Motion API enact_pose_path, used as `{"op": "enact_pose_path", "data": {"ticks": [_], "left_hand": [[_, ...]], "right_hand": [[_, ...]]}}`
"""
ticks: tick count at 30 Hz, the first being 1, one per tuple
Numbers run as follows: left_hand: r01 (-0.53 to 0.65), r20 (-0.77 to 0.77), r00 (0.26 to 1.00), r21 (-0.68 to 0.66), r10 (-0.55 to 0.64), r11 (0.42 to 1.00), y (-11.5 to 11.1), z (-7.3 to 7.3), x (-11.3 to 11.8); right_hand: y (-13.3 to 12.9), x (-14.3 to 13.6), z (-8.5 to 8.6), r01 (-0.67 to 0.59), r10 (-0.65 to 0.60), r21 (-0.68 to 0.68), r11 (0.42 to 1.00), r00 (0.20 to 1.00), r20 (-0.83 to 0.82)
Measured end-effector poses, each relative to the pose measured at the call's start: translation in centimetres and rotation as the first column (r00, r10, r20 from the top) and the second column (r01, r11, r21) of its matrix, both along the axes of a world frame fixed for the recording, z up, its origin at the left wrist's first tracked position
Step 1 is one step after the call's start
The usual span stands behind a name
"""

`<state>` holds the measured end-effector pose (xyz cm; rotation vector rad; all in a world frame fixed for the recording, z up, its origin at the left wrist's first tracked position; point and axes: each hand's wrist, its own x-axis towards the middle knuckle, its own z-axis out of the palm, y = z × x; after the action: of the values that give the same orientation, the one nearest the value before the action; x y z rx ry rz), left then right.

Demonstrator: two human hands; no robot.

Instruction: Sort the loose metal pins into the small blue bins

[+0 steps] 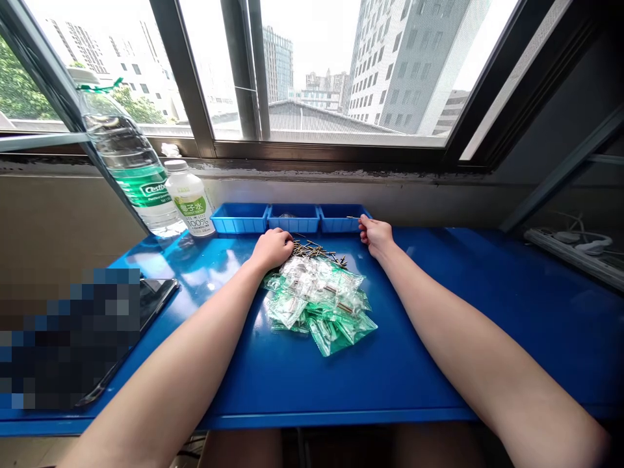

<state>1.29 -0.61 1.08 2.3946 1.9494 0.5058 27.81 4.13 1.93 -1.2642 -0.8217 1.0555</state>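
Observation:
My right hand (376,235) is closed in a pinch at the right end of the blue three-part bin (293,223). A thin brass-coloured metal pin (351,217) sticks out to the left from its fingertips, over the right compartment. My left hand (273,249) rests on the table with curled fingers, against the left side of a loose pile of similar metal pins (314,249); what its fingertips hold, if anything, is hidden. Just in front of the pile lies a heap of clear and green plastic bags (319,299), some with metal pins inside. Something dark sits in the middle compartment.
Left of the bin stand a white bottle (191,201) and a large water bottle (131,162). A dark, partly pixelated flat device (151,299) lies on the blue table (341,387) at left. A power strip (575,250) is at far right. A window runs along the back.

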Motion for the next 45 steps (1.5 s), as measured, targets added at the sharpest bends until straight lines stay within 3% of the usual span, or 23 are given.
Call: {"op": "enact_pose_path", "data": {"ticks": [11, 16, 23, 36, 45], "left_hand": [[0.004, 0.004, 1.0, 0.0, -0.004, 1.0, 0.0, 0.0, 0.0], [-0.004, -0.004, 1.0, -0.001, 0.004, 1.0, 0.0, 0.0, 0.0], [-0.007, 0.002, 1.0, -0.001, 0.007, 1.0, -0.1, 0.1, 0.1], [0.0, 0.0, 1.0, 0.011, 0.0, 1.0, 0.1, -0.2, 0.0], [0.001, 0.005, 1.0, 0.015, -0.001, 1.0, 0.1, -0.2, 0.0]], "right_hand": [[0.2, -0.2, -0.6, -0.021, 0.017, 0.059, 0.998, 0.997, 0.08], [0.8, -0.4, -1.1, 0.106, -0.118, 0.128, 0.986, 0.989, 0.089], [2.0, -0.2, -2.9, 0.166, -0.24, 0.25, 0.954, 0.922, 0.305], [2.4, -0.1, -3.9, 0.001, -0.127, 0.276, 0.961, 0.889, 0.44], [1.1, -0.7, -2.3, -0.047, -0.016, 0.189, 0.981, 0.947, 0.319]]}}
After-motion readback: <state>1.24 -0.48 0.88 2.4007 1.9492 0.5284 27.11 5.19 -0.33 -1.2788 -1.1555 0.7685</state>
